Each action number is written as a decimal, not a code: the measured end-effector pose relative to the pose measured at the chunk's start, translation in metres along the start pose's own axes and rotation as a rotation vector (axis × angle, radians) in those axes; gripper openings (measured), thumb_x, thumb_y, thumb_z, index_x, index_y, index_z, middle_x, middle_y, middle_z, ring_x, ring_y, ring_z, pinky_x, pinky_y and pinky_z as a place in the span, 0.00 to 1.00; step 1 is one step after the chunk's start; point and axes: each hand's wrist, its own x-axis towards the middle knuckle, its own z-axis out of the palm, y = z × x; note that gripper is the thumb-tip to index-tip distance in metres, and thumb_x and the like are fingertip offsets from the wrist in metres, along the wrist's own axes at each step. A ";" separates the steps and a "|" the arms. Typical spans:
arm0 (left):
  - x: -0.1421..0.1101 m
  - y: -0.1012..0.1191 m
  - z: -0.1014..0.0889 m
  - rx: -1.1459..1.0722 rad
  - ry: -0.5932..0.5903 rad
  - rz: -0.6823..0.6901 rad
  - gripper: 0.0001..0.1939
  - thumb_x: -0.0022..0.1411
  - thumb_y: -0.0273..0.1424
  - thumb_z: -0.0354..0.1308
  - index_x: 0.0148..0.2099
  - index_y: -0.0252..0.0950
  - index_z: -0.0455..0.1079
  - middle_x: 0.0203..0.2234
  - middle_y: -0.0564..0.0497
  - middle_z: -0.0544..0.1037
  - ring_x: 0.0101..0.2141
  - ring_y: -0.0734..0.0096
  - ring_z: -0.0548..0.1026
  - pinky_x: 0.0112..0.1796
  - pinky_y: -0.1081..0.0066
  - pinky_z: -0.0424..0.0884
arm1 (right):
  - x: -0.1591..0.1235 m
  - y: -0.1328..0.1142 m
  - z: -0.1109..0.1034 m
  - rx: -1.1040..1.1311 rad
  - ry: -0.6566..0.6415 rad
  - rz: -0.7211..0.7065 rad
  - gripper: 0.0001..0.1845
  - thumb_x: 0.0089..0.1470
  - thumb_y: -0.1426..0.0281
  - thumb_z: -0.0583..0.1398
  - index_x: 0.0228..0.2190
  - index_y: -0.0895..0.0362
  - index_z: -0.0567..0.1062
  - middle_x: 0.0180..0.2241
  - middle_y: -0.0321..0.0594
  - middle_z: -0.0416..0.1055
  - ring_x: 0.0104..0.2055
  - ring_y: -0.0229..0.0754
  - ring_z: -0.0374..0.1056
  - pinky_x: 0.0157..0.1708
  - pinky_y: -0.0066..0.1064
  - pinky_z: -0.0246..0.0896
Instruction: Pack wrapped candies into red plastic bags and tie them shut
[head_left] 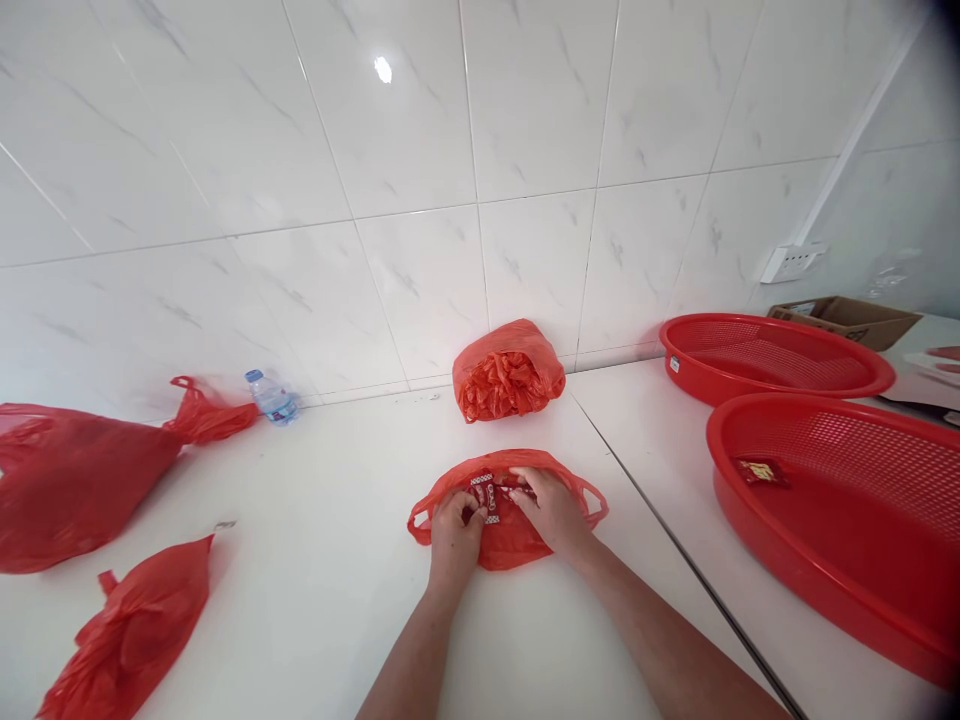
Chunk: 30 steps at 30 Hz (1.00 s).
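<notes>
A wall of glossy white tiles with faint grey marbling fills the background; thin grout lines divide it, and a small bright reflection of light shines high on it; to the right, white trunking slants down to a white socket plate, the surface beyond looking greyer; below, a smooth white tabletop meets the wall, a dark seam parting it from another white surface.

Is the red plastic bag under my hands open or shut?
Open: the red plastic bag has its mouth spread, and a printed red packet shows inside between left hand and right hand.
</notes>
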 end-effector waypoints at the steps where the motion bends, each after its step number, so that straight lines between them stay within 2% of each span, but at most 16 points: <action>1: 0.000 0.000 0.000 -0.009 0.002 -0.001 0.06 0.54 0.28 0.52 0.25 0.38 0.61 0.26 0.53 0.71 0.32 0.66 0.69 0.36 0.65 0.65 | 0.000 0.001 0.000 -0.005 0.014 0.008 0.15 0.55 0.69 0.54 0.45 0.52 0.69 0.43 0.38 0.71 0.46 0.42 0.66 0.44 0.36 0.62; 7: -0.004 0.007 -0.001 -0.069 0.011 0.019 0.03 0.54 0.28 0.53 0.28 0.38 0.65 0.40 0.50 0.73 0.43 0.62 0.68 0.42 0.62 0.65 | -0.001 -0.001 0.003 -0.072 0.060 -0.129 0.18 0.52 0.74 0.55 0.46 0.52 0.69 0.44 0.39 0.69 0.48 0.43 0.64 0.49 0.38 0.60; 11: -0.006 0.007 0.000 -0.077 -0.018 0.035 0.04 0.54 0.26 0.53 0.28 0.39 0.67 0.43 0.50 0.72 0.46 0.61 0.68 0.45 0.59 0.64 | -0.002 -0.005 0.006 -0.081 0.006 -0.194 0.24 0.50 0.75 0.57 0.50 0.51 0.66 0.47 0.40 0.68 0.49 0.45 0.62 0.50 0.40 0.58; 14: -0.005 0.005 0.001 -0.078 -0.022 0.038 0.04 0.53 0.26 0.53 0.28 0.39 0.67 0.44 0.49 0.72 0.47 0.59 0.67 0.47 0.58 0.64 | -0.001 -0.006 0.006 -0.063 -0.006 -0.177 0.13 0.50 0.76 0.57 0.38 0.53 0.72 0.39 0.38 0.71 0.43 0.43 0.64 0.44 0.38 0.60; 16: -0.005 0.005 0.002 -0.078 -0.022 0.037 0.03 0.53 0.27 0.54 0.32 0.39 0.68 0.44 0.49 0.72 0.48 0.59 0.67 0.48 0.56 0.63 | -0.001 -0.006 0.007 -0.047 0.002 -0.142 0.05 0.49 0.76 0.58 0.29 0.54 0.71 0.32 0.37 0.70 0.38 0.42 0.64 0.39 0.35 0.61; 18: -0.004 0.005 0.003 -0.075 -0.026 0.033 0.11 0.52 0.28 0.57 0.40 0.41 0.69 0.44 0.48 0.72 0.49 0.59 0.66 0.49 0.56 0.62 | -0.001 -0.006 0.008 -0.036 0.002 -0.133 0.05 0.49 0.76 0.59 0.25 0.54 0.69 0.30 0.36 0.69 0.37 0.42 0.64 0.37 0.34 0.60; 20: -0.005 0.005 0.003 -0.069 -0.042 0.036 0.17 0.52 0.28 0.57 0.47 0.43 0.69 0.47 0.48 0.70 0.50 0.59 0.65 0.50 0.56 0.62 | -0.001 -0.007 0.009 -0.029 -0.013 -0.164 0.06 0.50 0.76 0.58 0.25 0.54 0.70 0.30 0.35 0.69 0.37 0.41 0.64 0.38 0.34 0.60; 21: -0.005 0.005 0.003 -0.068 -0.052 0.040 0.18 0.53 0.28 0.57 0.47 0.44 0.69 0.49 0.48 0.69 0.51 0.59 0.64 0.51 0.57 0.62 | -0.002 -0.007 0.009 -0.025 -0.021 -0.184 0.06 0.51 0.76 0.58 0.25 0.54 0.71 0.30 0.35 0.70 0.37 0.41 0.64 0.39 0.34 0.59; 25: -0.003 0.000 0.004 -0.084 -0.054 0.039 0.12 0.55 0.28 0.55 0.41 0.42 0.73 0.48 0.48 0.70 0.51 0.60 0.65 0.50 0.58 0.63 | -0.002 -0.007 0.005 0.017 -0.013 -0.210 0.09 0.54 0.74 0.55 0.26 0.53 0.73 0.30 0.36 0.70 0.37 0.40 0.65 0.40 0.33 0.60; 30: -0.002 -0.004 0.006 -0.084 -0.028 0.036 0.09 0.55 0.28 0.54 0.39 0.40 0.72 0.46 0.48 0.71 0.49 0.60 0.66 0.50 0.57 0.63 | 0.002 0.002 -0.007 0.020 0.059 -0.023 0.13 0.58 0.71 0.49 0.35 0.53 0.73 0.35 0.37 0.73 0.39 0.40 0.68 0.40 0.33 0.61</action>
